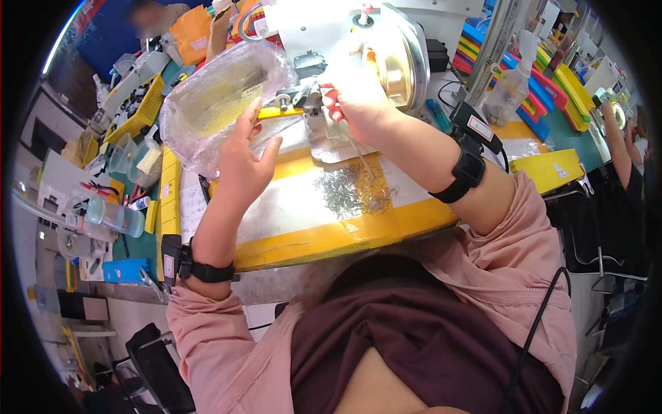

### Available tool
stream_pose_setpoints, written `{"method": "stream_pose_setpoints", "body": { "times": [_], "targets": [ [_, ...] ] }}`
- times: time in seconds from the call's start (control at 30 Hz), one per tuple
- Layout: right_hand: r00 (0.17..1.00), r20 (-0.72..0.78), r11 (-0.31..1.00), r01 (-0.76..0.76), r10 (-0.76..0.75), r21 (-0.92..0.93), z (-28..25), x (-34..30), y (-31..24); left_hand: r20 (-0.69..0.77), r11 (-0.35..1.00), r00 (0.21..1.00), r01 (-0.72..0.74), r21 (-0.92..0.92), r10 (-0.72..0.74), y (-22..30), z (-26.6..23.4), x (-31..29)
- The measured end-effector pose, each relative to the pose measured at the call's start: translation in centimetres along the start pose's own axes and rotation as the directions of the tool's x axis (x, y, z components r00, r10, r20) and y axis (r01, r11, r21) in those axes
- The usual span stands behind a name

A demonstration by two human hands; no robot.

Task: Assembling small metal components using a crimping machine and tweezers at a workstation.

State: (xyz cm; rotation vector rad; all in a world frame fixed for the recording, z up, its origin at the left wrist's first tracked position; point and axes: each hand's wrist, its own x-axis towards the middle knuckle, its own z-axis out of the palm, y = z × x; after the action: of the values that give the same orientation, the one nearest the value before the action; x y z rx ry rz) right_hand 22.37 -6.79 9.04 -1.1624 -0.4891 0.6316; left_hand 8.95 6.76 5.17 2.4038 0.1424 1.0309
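Observation:
My left hand is open, thumb and fingers apart, beside a clear plastic-wrapped tray with a yellowish inside. My right hand is closed at the metal head of a bench machine; whatever its fingertips pinch is too small to make out. Just right of that hand sits a gold-coloured spool under a clear round cover. On the bench below both hands lies a loose heap of small dark wire-like pieces. A yellow strip runs from near my left fingertips to the metal head.
Yellow tape edges the white worktop. At left are a yellow basket and a clear lidded container. A clear bottle and stacked coloured bins stand at right. Other people are at the far left and far right.

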Motion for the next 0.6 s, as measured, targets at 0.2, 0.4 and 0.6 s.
{"method": "stream_pose_setpoints", "body": {
  "times": [0.2,0.4,0.6],
  "targets": [
    [1.000,0.026,0.998,-0.014,0.016,-0.059,-0.6,1.1,0.6,0.161,0.977,0.974,0.132,0.170,-0.160,1.5,0.6,-0.1],
    [0.999,0.033,1.000,0.002,-0.002,-0.011,-0.4,0.5,0.5,0.284,0.925,0.951,0.214,-0.314,-0.124,-0.6,2.3,-1.1],
    [0.947,0.309,0.951,-0.177,0.094,0.252,-1.2,-5.1,0.3,0.424,0.879,0.871,0.387,-0.276,-0.250,0.0,1.5,-0.6]
  ]
}}
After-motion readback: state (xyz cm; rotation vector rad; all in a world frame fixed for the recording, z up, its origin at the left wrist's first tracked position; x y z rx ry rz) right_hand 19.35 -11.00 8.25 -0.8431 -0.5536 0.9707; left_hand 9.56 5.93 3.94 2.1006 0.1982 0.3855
